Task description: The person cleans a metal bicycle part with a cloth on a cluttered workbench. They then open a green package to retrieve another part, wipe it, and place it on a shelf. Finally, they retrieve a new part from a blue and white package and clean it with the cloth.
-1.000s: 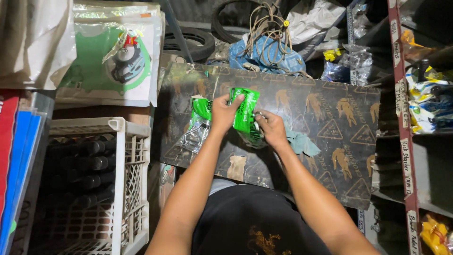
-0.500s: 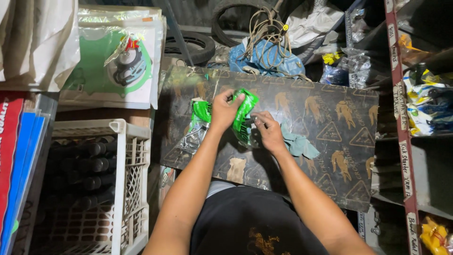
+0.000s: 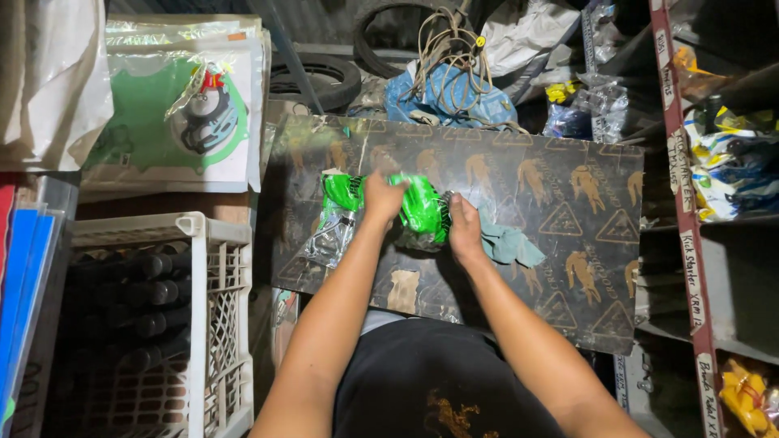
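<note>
I see both of my bare forearms rising from the bottom edge of the frame and converging toward the centre. My left hand [image 3: 381, 199] sits just left of centre, wrist straight, back of the hand facing the camera, fingers curled downward in a closed grip. My right hand [image 3: 464, 227] lies just right of it and slightly lower, knuckles up, fingers bent and pinched together. The two hands are near each other but not touching. My left forearm runs steeply up; the right one angles in from the lower right.
</note>
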